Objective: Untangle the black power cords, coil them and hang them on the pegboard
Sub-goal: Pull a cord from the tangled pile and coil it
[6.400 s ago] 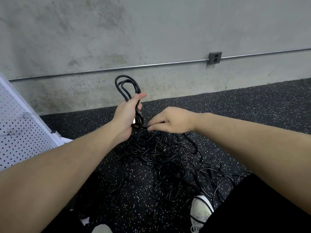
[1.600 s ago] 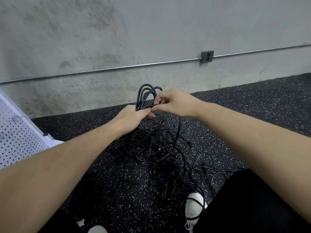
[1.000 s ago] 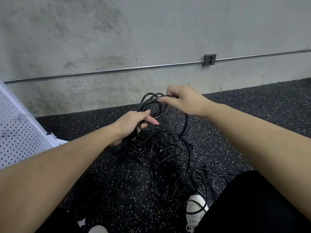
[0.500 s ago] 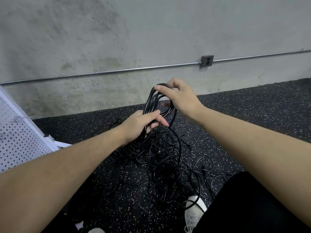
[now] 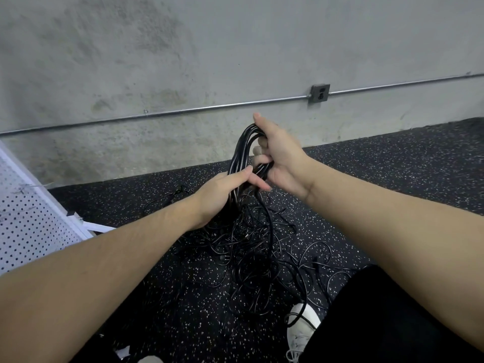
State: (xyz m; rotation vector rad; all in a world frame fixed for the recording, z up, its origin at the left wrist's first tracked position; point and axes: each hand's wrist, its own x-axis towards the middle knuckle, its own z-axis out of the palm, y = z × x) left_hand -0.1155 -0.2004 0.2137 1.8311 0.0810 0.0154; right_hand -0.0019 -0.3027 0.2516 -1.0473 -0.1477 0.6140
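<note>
1. Now our right hand (image 5: 281, 158) has swung in from the side and curls round the top of the coil (image 5: 242, 155), adding another loop.
2. Our left hand (image 5: 222, 195) grips the coil's base above the tangled cords (image 5: 251, 247) mid-floor.
3. Coiling is nearly done; the pegboard (image 5: 28, 226) waits at the floor's left edge.

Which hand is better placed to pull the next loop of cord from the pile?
Right hand: it grips only the coil top, while the left hand clamps its base.

A glossy black coil (image 5: 242, 153) stands upright above the tangled cords (image 5: 251, 247) on the floor; white pegboard (image 5: 28, 226) leans at left.
</note>
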